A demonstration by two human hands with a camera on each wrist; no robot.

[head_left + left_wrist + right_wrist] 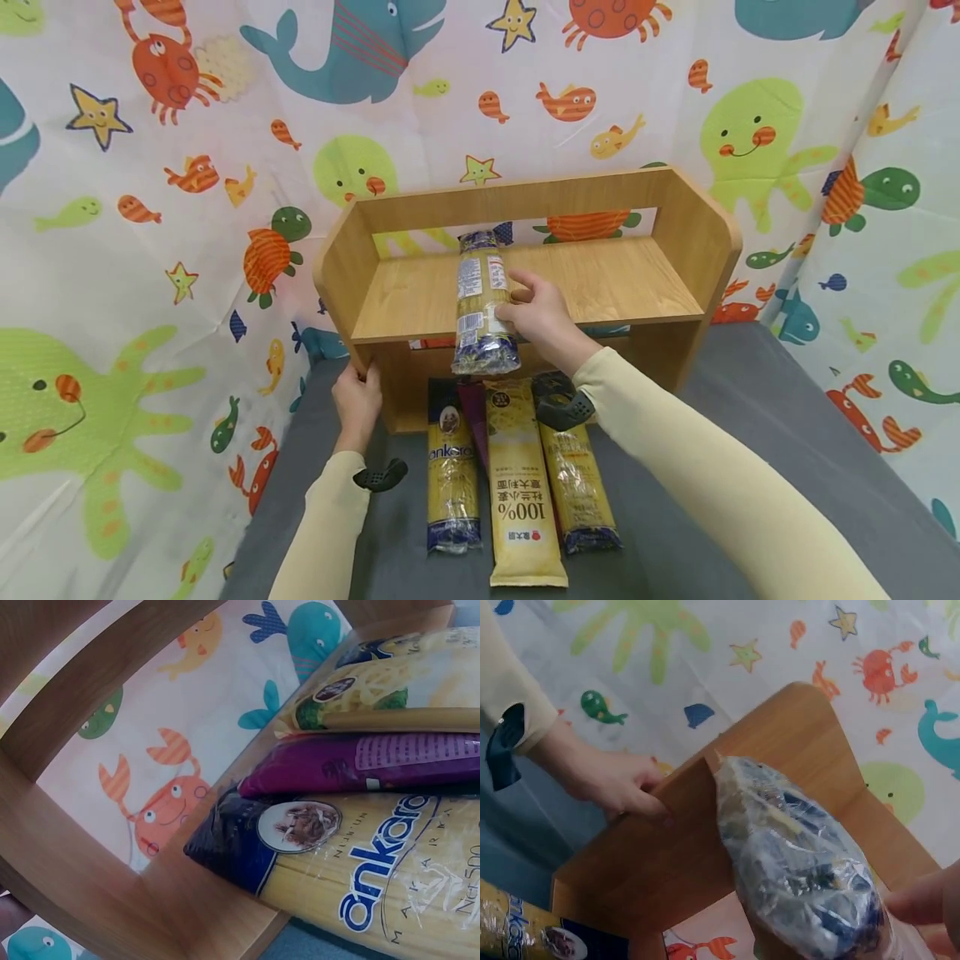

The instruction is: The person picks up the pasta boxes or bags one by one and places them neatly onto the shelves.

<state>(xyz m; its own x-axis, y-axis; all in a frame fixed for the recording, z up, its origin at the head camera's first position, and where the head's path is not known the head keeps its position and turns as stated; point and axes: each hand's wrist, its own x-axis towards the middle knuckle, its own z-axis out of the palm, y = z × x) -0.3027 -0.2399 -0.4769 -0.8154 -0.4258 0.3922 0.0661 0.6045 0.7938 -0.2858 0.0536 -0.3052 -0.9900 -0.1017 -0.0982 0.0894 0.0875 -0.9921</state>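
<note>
A clear-wrapped spaghetti pack [471,292] with labels and a barcode lies on the upper board of the wooden shelf [603,271], its near end jutting past the front edge. My right hand [546,315] grips the pack at its right side; fingers beneath or behind it are hidden. In the right wrist view the crinkled end of the pack [802,870] is close up. My left hand [356,406] holds the edge of the shelf's left side panel, below the board. The left hand also shows in the right wrist view, thumb over the panel.
Below the upper board, an Ankara pasta pack [452,475], a purple pack [474,412], a yellow noodle pack [521,492] and another pasta pack [577,479] lean or lie on the grey table [408,567]. A sea-animal curtain [225,250] hangs behind and beside the shelf.
</note>
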